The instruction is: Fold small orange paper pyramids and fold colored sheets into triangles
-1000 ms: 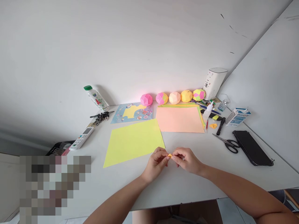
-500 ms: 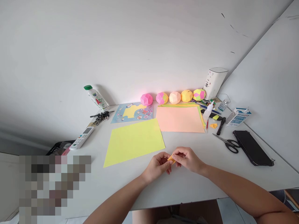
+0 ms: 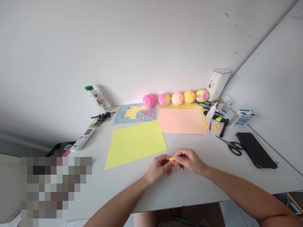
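Between my two hands is a small folded piece of orange paper [image 3: 173,160], partly hidden by the fingers. My left hand [image 3: 161,167] pinches its left side between thumb and fingers. On the other side, my right hand [image 3: 188,160] is closed on it the same way. Both hands are just above the near part of the white table. Beyond them lies a yellow sheet of paper [image 3: 137,143], with a peach sheet [image 3: 183,120] to its right on a stack of coloured sheets. Another small folded orange piece [image 3: 216,127] rests by the glue bottle [image 3: 211,113].
Scissors [image 3: 230,145] and a black phone [image 3: 257,149] lie at right, near a carton [image 3: 241,119]. Several faceted paper balls [image 3: 177,99] line the wall. At left are a white bottle [image 3: 98,98], keys [image 3: 103,118] and a remote [image 3: 83,138].
The orange paper has turned slightly in my fingers and now looks flatter. Both hands stay in nearly the same place.
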`<state>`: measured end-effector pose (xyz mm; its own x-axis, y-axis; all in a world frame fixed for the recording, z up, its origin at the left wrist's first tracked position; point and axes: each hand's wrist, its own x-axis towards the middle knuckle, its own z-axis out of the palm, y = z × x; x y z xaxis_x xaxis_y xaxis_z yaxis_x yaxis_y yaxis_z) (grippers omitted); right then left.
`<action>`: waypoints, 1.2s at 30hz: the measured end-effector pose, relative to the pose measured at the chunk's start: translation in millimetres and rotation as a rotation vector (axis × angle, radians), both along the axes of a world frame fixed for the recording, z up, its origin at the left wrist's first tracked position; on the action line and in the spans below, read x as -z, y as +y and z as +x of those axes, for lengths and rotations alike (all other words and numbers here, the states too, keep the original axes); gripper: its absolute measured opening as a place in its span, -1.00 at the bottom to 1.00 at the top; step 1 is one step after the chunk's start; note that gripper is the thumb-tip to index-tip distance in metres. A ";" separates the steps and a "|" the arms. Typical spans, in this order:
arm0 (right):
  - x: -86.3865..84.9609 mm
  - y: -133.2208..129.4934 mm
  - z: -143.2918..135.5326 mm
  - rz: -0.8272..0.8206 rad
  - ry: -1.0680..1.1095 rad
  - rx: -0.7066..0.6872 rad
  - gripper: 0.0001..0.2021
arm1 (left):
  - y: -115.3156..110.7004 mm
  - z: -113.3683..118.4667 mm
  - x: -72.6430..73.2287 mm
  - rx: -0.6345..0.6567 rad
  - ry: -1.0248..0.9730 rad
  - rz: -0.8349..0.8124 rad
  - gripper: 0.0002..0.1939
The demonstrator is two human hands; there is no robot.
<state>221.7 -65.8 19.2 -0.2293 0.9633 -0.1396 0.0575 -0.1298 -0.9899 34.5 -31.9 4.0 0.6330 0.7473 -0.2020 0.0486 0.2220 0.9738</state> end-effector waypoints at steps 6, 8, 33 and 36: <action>1.4 0.5 -0.3 -0.015 0.005 -0.001 -0.67 | 0.2 -1.7 0.8 0.017 0.018 0.001 -0.49; 1.3 1.3 -0.7 -0.028 0.006 -0.022 -0.66 | 0.1 -2.4 1.7 0.013 0.014 -0.004 -0.49; 7.8 2.7 3.2 -0.165 0.084 -0.250 -0.51 | 1.2 -1.1 2.7 -0.002 -0.256 -0.017 -0.55; 4.5 1.9 2.7 -0.172 0.049 -0.270 -0.51 | -0.2 -1.1 1.7 0.005 -0.254 0.022 -0.63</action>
<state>224.4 -63.9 14.7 -0.4837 0.8302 -0.2772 0.0651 -0.2816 -0.9573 33.5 -32.1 2.3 0.6647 0.7468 -0.0202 -0.1970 0.2013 0.9595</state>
